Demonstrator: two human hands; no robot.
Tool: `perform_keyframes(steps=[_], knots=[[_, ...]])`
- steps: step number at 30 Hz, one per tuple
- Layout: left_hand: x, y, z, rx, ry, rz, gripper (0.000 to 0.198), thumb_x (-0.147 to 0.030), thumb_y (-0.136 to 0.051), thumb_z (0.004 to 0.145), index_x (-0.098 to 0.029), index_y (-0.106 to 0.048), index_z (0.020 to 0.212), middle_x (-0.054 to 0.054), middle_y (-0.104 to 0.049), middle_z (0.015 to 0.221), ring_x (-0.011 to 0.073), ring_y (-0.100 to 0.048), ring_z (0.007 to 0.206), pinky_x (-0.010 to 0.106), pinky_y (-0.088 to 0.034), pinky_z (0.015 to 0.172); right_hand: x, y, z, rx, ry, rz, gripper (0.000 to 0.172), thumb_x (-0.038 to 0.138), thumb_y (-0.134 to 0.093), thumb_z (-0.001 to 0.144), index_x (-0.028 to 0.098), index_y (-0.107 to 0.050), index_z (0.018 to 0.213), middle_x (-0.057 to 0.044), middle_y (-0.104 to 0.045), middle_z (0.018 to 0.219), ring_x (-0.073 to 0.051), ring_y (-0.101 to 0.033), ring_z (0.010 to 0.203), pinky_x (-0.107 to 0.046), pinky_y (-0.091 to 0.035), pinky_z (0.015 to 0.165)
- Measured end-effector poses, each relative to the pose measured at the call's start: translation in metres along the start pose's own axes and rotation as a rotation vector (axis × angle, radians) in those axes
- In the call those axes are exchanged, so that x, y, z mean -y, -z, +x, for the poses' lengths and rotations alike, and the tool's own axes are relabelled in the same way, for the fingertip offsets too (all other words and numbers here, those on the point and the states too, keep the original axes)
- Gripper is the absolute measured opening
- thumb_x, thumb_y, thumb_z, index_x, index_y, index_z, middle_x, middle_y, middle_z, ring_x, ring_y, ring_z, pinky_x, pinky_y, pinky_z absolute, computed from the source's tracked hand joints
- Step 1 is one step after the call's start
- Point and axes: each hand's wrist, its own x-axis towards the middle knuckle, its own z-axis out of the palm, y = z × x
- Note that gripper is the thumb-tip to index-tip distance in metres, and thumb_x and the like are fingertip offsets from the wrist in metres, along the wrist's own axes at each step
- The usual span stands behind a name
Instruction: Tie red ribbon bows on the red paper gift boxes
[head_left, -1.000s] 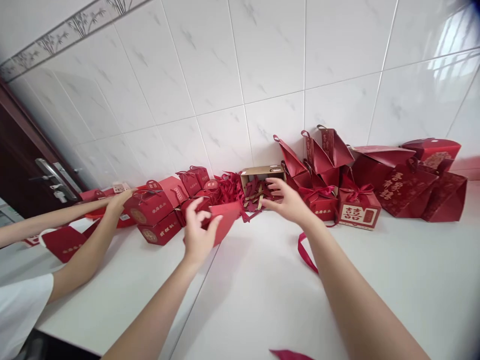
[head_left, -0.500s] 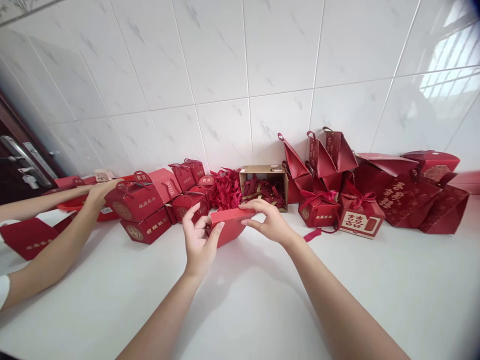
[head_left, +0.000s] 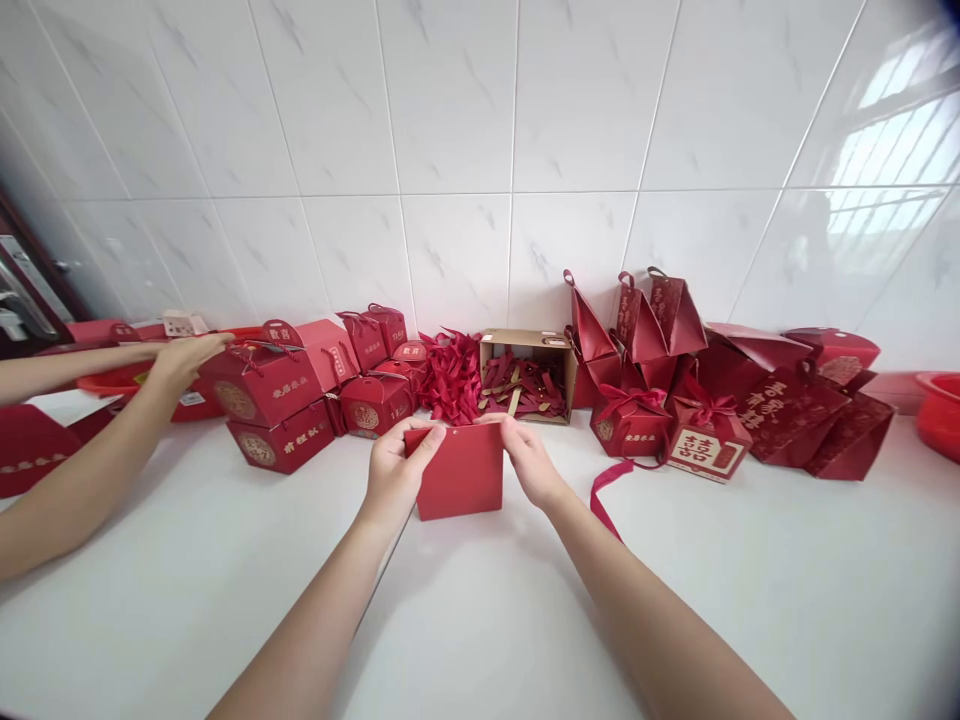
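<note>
Both my hands grip a flat red paper box (head_left: 461, 472) by its top corners, upright on the white counter (head_left: 495, 610). My left hand (head_left: 397, 468) pinches the top left corner; my right hand (head_left: 529, 458) pinches the top right corner. A loose red ribbon (head_left: 604, 492) lies on the counter beside my right wrist. Just behind the box stands an open cardboard box (head_left: 527, 374) of ribbon pieces, with a heap of red ribbons (head_left: 450, 372) to its left.
Folded red gift boxes (head_left: 279, 400) are stacked at the left, where another person's hands (head_left: 184, 357) touch them. Red bags and bow-tied boxes (head_left: 705, 400) line the tiled wall at the right. A red basin (head_left: 939, 410) sits at the far right edge.
My right hand came back from the cardboard box and took the red box's right corner. Both hands turned the box square and set it down on the counter nearer to me.
</note>
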Motion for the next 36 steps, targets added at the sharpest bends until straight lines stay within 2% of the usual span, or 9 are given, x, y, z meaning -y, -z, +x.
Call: perform_keyframes(steps=[2,6,10,13,16,19,23,29,36], knots=[[0.0,0.0,0.0,-0.03,-0.011,0.014,0.026,-0.041,-0.07,0.074,-0.017,-0.06,0.075,0.0,-0.061,0.07,0.012,-0.054,0.062,0.023,-0.043,0.059,-0.024,0.0,-0.004,-0.168,-0.001,-0.235,0.054,0.042,-0.022,0.097,0.02,-0.07,0.083,-0.006,-0.064,0.094,-0.017,-0.059,0.091,-0.032,-0.047,0.081],[0.001,-0.002,-0.001,-0.044,-0.015,0.028,0.027,-0.042,-0.071,0.073,-0.017,-0.061,0.076,0.0,-0.061,0.071,0.0118,-0.055,0.063,0.023,-0.044,0.06,-0.071,0.013,0.003,-0.328,-0.06,-0.457,0.037,0.036,-0.038,0.092,0.018,-0.069,0.08,-0.01,-0.061,0.094,-0.024,-0.052,0.095,-0.04,-0.04,0.087],[0.001,-0.003,-0.001,-0.049,-0.009,0.025,0.027,-0.043,-0.071,0.074,-0.017,-0.061,0.076,0.001,-0.062,0.073,0.0126,-0.056,0.065,0.023,-0.044,0.06,-0.099,0.027,0.032,-0.349,-0.119,-0.627,0.024,0.024,-0.046,0.086,0.019,-0.068,0.09,-0.011,-0.06,0.104,-0.026,-0.047,0.099,-0.041,-0.038,0.088],[0.001,-0.004,-0.002,-0.042,0.004,0.007,0.027,-0.042,-0.07,0.074,-0.018,-0.06,0.076,0.001,-0.063,0.076,0.0131,-0.057,0.066,0.023,-0.045,0.06,-0.115,0.032,0.056,-0.331,-0.174,-0.714,0.029,0.016,-0.041,0.087,0.018,-0.067,0.1,-0.012,-0.058,0.115,-0.027,-0.045,0.104,-0.041,-0.036,0.09],[-0.001,-0.005,-0.003,-0.044,0.017,0.008,0.026,-0.042,-0.07,0.074,-0.018,-0.06,0.077,0.001,-0.062,0.074,0.0132,-0.057,0.064,0.023,-0.045,0.057,-0.129,0.034,0.071,-0.322,-0.252,-0.782,0.035,0.01,-0.04,0.085,0.013,-0.062,0.111,-0.018,-0.056,0.118,-0.029,-0.045,0.106,-0.042,-0.036,0.089],[-0.003,-0.008,-0.005,-0.057,0.021,0.018,0.027,-0.042,-0.07,0.074,-0.018,-0.059,0.075,0.001,-0.061,0.07,0.0138,-0.057,0.062,0.022,-0.045,0.053,-0.137,0.035,0.077,-0.315,-0.333,-0.828,0.039,0.008,-0.043,0.082,0.008,-0.057,0.119,-0.023,-0.056,0.113,-0.032,-0.045,0.107,-0.042,-0.037,0.086],[-0.005,-0.01,-0.006,-0.066,0.017,0.014,0.026,-0.042,-0.07,0.074,-0.018,-0.059,0.074,0.0,-0.06,0.068,0.0133,-0.056,0.061,0.021,-0.045,0.051,-0.138,0.039,0.075,-0.289,-0.369,-0.834,0.039,0.01,-0.044,0.083,0.01,-0.058,0.119,-0.021,-0.059,0.11,-0.03,-0.047,0.106,-0.04,-0.038,0.087],[-0.005,-0.01,-0.005,-0.06,0.008,0.047,0.027,-0.043,-0.069,0.075,-0.018,-0.059,0.075,0.0,-0.06,0.07,0.0121,-0.055,0.06,0.022,-0.044,0.054,-0.131,0.043,0.067,-0.272,-0.332,-0.754,0.035,0.018,-0.049,0.082,0.016,-0.065,0.113,-0.015,-0.061,0.108,-0.028,-0.05,0.104,-0.038,-0.039,0.089],[-0.006,-0.009,-0.004,-0.059,0.003,0.072,0.03,-0.046,-0.069,0.074,-0.017,-0.06,0.077,0.002,-0.061,0.069,0.0142,-0.056,0.061,0.024,-0.044,0.056,-0.132,0.042,0.065,-0.348,-0.273,-0.538,0.036,0.029,-0.044,0.087,0.015,-0.066,0.111,-0.013,-0.063,0.108,-0.024,-0.055,0.101,-0.036,-0.041,0.091]])
